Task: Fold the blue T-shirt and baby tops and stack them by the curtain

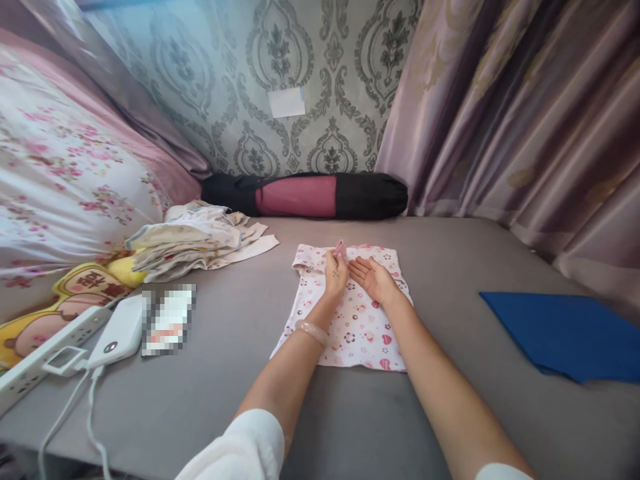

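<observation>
A small white garment printed with pink hearts and flowers lies flat in front of me, its far left part folded over. My left hand, with a pale bangle on the wrist, is closed at the garment's far edge. A bit of pink trim sticks up from its fingers. Beside it, over the cloth, my right hand is open, palm turned up and fingers stretched toward the left hand. It holds nothing.
Left of the garment are a pile of folded clothes, a blurred-out card-like object, a white power bank with cables and a power strip. A blue cloth lies right. A black and pink roll bag rests against the wall.
</observation>
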`<state>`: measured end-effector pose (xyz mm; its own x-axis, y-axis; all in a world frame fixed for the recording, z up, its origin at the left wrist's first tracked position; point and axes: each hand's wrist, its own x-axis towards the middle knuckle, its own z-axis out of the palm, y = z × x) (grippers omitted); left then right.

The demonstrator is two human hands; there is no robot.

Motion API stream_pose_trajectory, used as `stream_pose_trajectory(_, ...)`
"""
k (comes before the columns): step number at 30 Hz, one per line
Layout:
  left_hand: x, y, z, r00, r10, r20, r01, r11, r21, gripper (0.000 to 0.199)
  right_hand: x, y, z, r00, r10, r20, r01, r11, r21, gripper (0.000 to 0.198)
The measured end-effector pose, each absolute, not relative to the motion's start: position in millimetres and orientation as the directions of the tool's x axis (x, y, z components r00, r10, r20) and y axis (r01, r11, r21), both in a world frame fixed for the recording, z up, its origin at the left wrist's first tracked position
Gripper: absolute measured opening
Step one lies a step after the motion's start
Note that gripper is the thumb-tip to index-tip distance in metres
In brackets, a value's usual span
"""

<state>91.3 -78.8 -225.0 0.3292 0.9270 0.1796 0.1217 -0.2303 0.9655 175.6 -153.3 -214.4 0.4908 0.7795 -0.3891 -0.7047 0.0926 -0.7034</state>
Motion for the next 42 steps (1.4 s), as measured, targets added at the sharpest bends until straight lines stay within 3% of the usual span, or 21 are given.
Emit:
stream_pose_trajectory(6, 85.9, -91.3, -235.3, 0.626, 0.717, 0.308, 0.136, -0.489, 0.861, 0.031, 176.6, -153.9, -212.9, 0.461, 0.83, -0.314, -0.653, 0.077, -0.754, 0.031)
stream_pose_trajectory(10, 82.0, -90.8, -237.5, 0.649, 0.674, 0.353, 0.145, -0.565, 0.813, 0.036, 174.0, -150.6, -214.3, 0.546, 0.786, -0.29, -0.608, 0.134, -0.782, 0.01)
stream_pose_trajectory(13, 76.6, -83.7, -238.3, 0.582, 0.712, 0.393, 0.183, -0.585, 0.79, 0.032, 171.5, -148.1, -214.7, 0.646, 0.705, -0.294, -0.548, 0.16, -0.821, 0.055)
stream_pose_trajectory(16, 68.6, -73.7, -237.0, 0.469, 0.771, 0.431, 0.244, -0.582, 0.776, 0.032, 171.9, -147.2, -214.0, 0.692, 0.67, -0.27, -0.466, 0.128, -0.875, 0.074)
stream_pose_trajectory(22, 57.3, -59.7, -235.9, 0.312, 0.813, 0.491, 0.335, -0.578, 0.744, 0.035, 190.5, -151.5, -215.3, 0.758, 0.64, -0.13, -0.28, 0.139, -0.95, 0.042)
stream_pose_trajectory(29, 56.4, -53.9, -241.2, 0.373, 0.753, 0.542, 0.414, -0.658, 0.628, 0.038, 221.1, -158.0, -223.5, 0.848, 0.527, -0.054, -0.14, 0.125, -0.982, 0.022)
stream_pose_trajectory(35, 51.9, -51.2, -240.8, 0.435, 0.785, 0.441, 0.543, -0.619, 0.567, 0.037, 233.3, -165.8, -223.1, 0.881, 0.461, -0.101, -0.168, 0.106, -0.98, 0.016)
stream_pose_trajectory(39, 48.6, -50.2, -240.8, 0.47, 0.805, 0.362, 0.619, -0.593, 0.515, 0.039, 236.1, -169.8, -224.6, 0.906, 0.407, -0.118, -0.114, -0.034, -0.993, 0.022)
stream_pose_trajectory(42, 47.8, -49.4, -242.3, 0.481, 0.804, 0.349, 0.637, -0.594, 0.491, 0.041, 236.8, -173.5, -227.5, 0.919, 0.395, 0.005, 0.11, -0.243, -0.964, 0.027)
